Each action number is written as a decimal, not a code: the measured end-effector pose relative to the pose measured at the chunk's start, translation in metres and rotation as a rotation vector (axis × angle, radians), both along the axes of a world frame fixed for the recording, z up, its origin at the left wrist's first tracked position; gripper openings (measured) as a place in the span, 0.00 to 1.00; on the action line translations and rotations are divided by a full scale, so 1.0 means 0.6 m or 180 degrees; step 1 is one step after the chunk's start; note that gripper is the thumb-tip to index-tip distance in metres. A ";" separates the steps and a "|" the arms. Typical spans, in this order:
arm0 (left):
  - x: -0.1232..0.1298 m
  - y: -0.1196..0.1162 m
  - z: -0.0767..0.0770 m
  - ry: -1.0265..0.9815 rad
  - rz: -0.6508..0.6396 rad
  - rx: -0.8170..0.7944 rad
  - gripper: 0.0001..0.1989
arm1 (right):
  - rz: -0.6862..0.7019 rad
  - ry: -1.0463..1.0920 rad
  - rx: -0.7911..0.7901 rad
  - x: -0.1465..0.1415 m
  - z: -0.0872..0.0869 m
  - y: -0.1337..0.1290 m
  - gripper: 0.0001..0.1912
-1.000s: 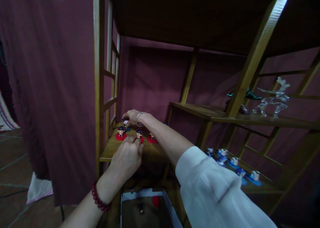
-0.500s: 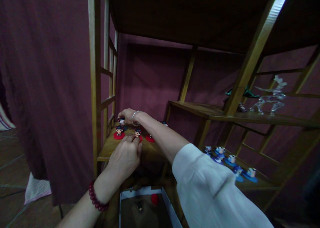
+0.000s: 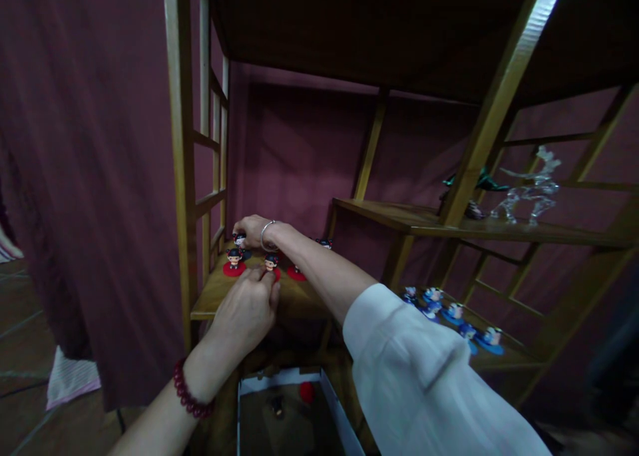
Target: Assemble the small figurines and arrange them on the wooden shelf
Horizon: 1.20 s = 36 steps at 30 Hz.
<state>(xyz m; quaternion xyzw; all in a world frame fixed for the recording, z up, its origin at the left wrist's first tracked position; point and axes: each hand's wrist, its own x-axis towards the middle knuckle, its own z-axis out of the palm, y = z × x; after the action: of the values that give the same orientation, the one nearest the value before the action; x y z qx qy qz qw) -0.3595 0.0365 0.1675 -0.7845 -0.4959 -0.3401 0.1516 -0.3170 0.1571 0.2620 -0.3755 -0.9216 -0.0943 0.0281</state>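
Note:
My right hand (image 3: 253,231) reaches deep onto the wooden shelf (image 3: 212,303), fingers closed around a dark-haired figurine (image 3: 239,240) at the back left corner. My left hand (image 3: 249,301), lower and nearer, has its fingers curled at the red base of a second figurine (image 3: 271,263) at the front. Beside it on the left stands another figurine on a red base (image 3: 233,261). One more red base (image 3: 296,273) shows partly behind my right forearm, and a dark-haired head (image 3: 325,243) peeks out above that arm.
Below the shelf sits an open white-walled box (image 3: 335,397) with a red piece (image 3: 306,393) and a small dark figure (image 3: 277,407) inside. Several blue figurines (image 3: 454,311) stand lower right. A clear glass animal (image 3: 530,193) occupies the raised shelf. A slatted wooden side (image 3: 182,170) bounds the left.
The whole view has shifted slightly, so the shelf appears a little further left. Both hands stay at the same figurines.

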 end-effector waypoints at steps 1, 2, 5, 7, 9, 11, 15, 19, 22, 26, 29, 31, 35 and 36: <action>0.000 0.000 0.000 0.0009 -0.0006 0.0005 0.13 | -0.0007 -0.0014 0.0011 0.000 0.000 0.001 0.19; 0.000 0.001 0.000 0.0019 -0.0011 0.0008 0.13 | -0.0018 -0.0024 0.0016 0.000 -0.001 0.002 0.19; -0.001 0.003 -0.002 0.0042 -0.0012 0.0030 0.13 | -0.0027 -0.0015 0.0031 -0.003 -0.003 0.005 0.19; -0.001 0.005 -0.004 0.0038 0.0000 0.0023 0.14 | -0.0033 -0.0012 0.0067 -0.006 -0.004 0.006 0.19; -0.001 0.005 -0.004 0.0028 0.0001 -0.0015 0.14 | -0.0078 -0.0046 0.0091 -0.008 -0.004 0.006 0.19; -0.001 0.004 -0.003 0.0021 0.0002 -0.0061 0.14 | -0.0157 -0.0097 0.0087 -0.010 -0.003 0.005 0.20; 0.000 0.002 -0.002 0.0005 0.0013 -0.0110 0.14 | -0.0261 -0.0181 0.0031 -0.012 0.000 0.004 0.20; -0.001 0.004 -0.003 0.0019 0.0035 -0.0108 0.14 | -0.0267 -0.0172 -0.0009 -0.012 0.002 0.003 0.19; -0.001 0.004 -0.003 0.0036 0.0043 -0.0084 0.15 | -0.0264 -0.0165 -0.0012 -0.011 0.001 0.003 0.19; 0.000 0.001 -0.001 0.0044 0.0051 -0.0089 0.15 | -0.0202 -0.0104 0.0042 -0.006 -0.001 0.004 0.20; 0.000 0.000 0.000 0.0003 0.0032 -0.0045 0.14 | -0.0162 -0.0100 0.0049 0.002 0.007 -0.001 0.25; 0.000 0.000 0.000 -0.0020 0.0000 -0.0027 0.13 | -0.0253 -0.0141 0.0000 0.010 0.018 -0.008 0.29; -0.001 0.003 -0.003 0.0022 -0.0007 -0.0052 0.14 | -0.0452 -0.0396 -0.0175 0.031 0.044 -0.023 0.28; -0.001 0.003 -0.004 0.0037 0.0007 -0.0048 0.14 | -0.0485 -0.0488 -0.0243 0.037 0.048 -0.025 0.27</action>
<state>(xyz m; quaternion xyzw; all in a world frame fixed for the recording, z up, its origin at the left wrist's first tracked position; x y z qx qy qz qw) -0.3603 0.0384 0.1653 -0.7870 -0.4984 -0.3317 0.1489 -0.2950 0.1420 0.2909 -0.4369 -0.8928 -0.0894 -0.0640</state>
